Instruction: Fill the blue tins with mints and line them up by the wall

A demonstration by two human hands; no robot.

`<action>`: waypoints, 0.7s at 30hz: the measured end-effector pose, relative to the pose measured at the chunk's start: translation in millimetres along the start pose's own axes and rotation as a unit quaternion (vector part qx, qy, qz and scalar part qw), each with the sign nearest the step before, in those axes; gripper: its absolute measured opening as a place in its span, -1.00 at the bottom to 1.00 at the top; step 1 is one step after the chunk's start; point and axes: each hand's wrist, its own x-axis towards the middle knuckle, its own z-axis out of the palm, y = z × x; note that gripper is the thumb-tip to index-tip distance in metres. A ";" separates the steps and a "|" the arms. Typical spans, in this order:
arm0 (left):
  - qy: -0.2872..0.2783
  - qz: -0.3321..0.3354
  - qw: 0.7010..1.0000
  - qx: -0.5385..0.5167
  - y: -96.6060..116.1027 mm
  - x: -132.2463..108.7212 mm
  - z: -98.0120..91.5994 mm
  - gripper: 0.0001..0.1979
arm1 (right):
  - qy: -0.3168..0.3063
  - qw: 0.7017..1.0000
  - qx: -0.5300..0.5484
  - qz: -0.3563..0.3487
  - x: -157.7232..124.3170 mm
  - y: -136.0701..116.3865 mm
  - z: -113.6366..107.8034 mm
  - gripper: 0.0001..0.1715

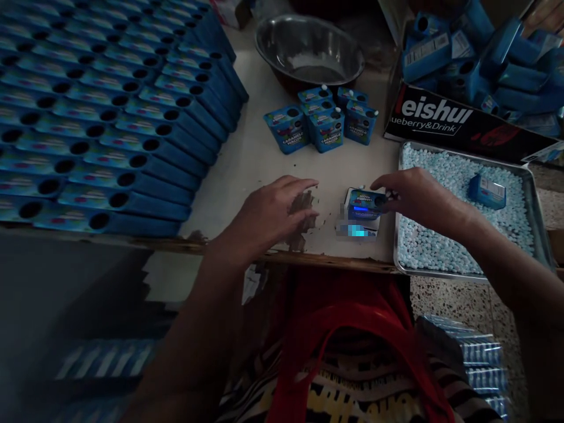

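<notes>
My left hand point(275, 217) hovers over the worn tabletop, thumb and fingers apart, with nothing in it. A small blue candy box point(365, 204), printed with a colourful label, rests on a small scale point(352, 230) whose lit display is blurred out. My right hand point(412, 197) is at the box's right side, beside its dark round opening. Its fingertips are pinched together, and small pale candies point(388, 192) show between them. To the right lies a metal tray point(398, 235) of pale blue and white candies point(440, 217), with another blue box point(487, 191) lying on them.
Rows of blue boxes with dark round holes point(110, 129) fill the left side. Several boxes point(326, 132) stand together before a metal bowl point(308, 50). A black carton point(462, 120) at the back right is heaped with blue boxes. The table's front edge point(330, 261) is near my apron.
</notes>
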 end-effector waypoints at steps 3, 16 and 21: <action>-0.002 0.000 1.000 -0.001 -1.9 -1.0 -0.6 -0.46 | 0.041 0.992 0.109 0.042 -2.7 7.4 -1.1 -0.80; 0.007 -0.021 1.000 0.020 7.9 5.2 -4.3 -0.48 | 0.250 0.626 0.592 0.441 -102.5 151.7 57.4 -0.74; -0.030 -0.004 0.999 0.028 34.5 24.5 -2.6 -0.34 | 0.145 0.714 0.588 0.352 -106.2 130.4 53.9 -0.63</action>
